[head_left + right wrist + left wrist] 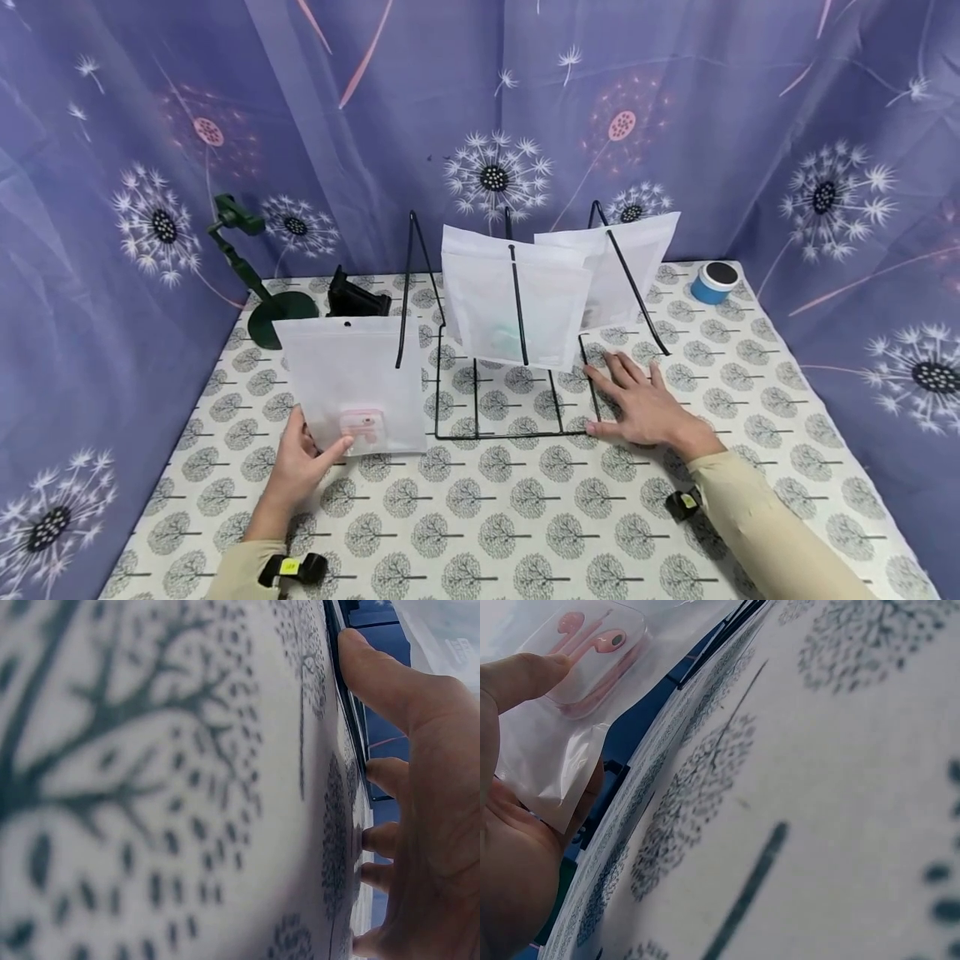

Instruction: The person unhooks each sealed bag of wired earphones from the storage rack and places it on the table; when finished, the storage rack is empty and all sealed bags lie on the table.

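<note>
My left hand [294, 471] grips the lower left of a white zip bag [322, 358], thumb in front and fingers behind. Through its film show pink earphones [607, 640] in a clear case, near my thumb tip. The bag's upper right overlaps the left hook of a black wire rack [510, 435]. Two more white bags hang on the rack: one on the middle hook [480, 292], with something pale green inside, and another on the right hook [645, 258]. My right hand [647, 410] rests with fingers spread at the right side of the rack's base, thumb at its front corner.
At the back left stand a dark green stand with a round base [281, 321] and a black holder [356, 296]. A blue jar with a black-topped white lid [714, 283] sits at the back right. Purple curtains [360, 125] enclose the tree-patterned tablecloth [517, 542].
</note>
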Available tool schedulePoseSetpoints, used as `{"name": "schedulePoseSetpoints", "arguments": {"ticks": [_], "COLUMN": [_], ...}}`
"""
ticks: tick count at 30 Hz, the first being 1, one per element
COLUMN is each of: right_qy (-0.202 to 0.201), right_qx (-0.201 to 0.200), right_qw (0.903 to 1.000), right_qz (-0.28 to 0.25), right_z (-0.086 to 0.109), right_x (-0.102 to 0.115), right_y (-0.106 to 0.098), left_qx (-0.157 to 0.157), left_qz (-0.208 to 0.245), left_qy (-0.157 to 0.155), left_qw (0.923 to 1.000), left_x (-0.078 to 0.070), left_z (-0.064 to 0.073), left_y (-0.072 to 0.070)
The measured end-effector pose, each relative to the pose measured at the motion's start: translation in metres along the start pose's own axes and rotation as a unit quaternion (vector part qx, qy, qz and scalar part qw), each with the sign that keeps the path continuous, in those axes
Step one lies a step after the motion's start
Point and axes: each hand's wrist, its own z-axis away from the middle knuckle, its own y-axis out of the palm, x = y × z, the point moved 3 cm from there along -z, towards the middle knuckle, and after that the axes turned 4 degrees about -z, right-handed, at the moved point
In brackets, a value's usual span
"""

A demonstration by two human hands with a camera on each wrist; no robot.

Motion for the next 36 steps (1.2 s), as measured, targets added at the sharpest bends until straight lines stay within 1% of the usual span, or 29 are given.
{"name": "schedulePoseSetpoints", "arguments": {"ticks": [4,7,11,15,18,21,25,31,35,36], "right_qy": [0.003,0.003,0.001,-0.001,0.001,0.004,0.003,0.002,0.004,0.005], "right_qx": [0.002,0.001,-0.001,-0.003,0.000,0.005,0.005,0.007,0.010,0.010], "right_qw": [1.0000,1.0000,1.0000,1.0000,1.0000,1.0000,1.0000,1.0000,0.9999,0.9999], "right_qz": [-0.001,0.001,-0.001,-0.005,-0.005,-0.003,-0.001,-0.003,-0.003,-0.003], "right_z": [-0.001,-0.001,-0.001,0.000,-0.001,-0.001,-0.002,-0.002,-0.002,-0.002], "right_x": [-0.001,-0.001,0.000,0.001,0.001,0.000,-0.001,-0.001,-0.001,-0.001], "right_y": [0.001,0.000,-0.002,-0.003,-0.002,-0.001,-0.001,-0.001,0.000,0.000], "left_qx": [-0.007,-0.003,0.010,0.023,0.032,0.043,0.050,0.056,0.062,0.062], "left_qz": [-0.015,-0.018,0.008,0.026,0.019,0.027,0.032,0.009,0.026,0.025], "left_qy": [-0.010,-0.013,-0.024,-0.049,-0.074,-0.101,-0.125,-0.127,-0.138,-0.142], "left_qw": [0.9998,0.9997,0.9996,0.9982,0.9966,0.9936,0.9904,0.9903,0.9881,0.9877], "left_x": [0.003,0.005,0.009,0.013,0.015,0.016,0.017,0.016,0.017,0.017], "left_z": [-0.002,-0.002,-0.002,-0.002,-0.002,-0.004,-0.005,-0.006,-0.004,-0.004], "left_y": [-0.001,-0.001,-0.001,-0.001,-0.001,-0.001,-0.001,-0.001,-0.001,-0.001]}}
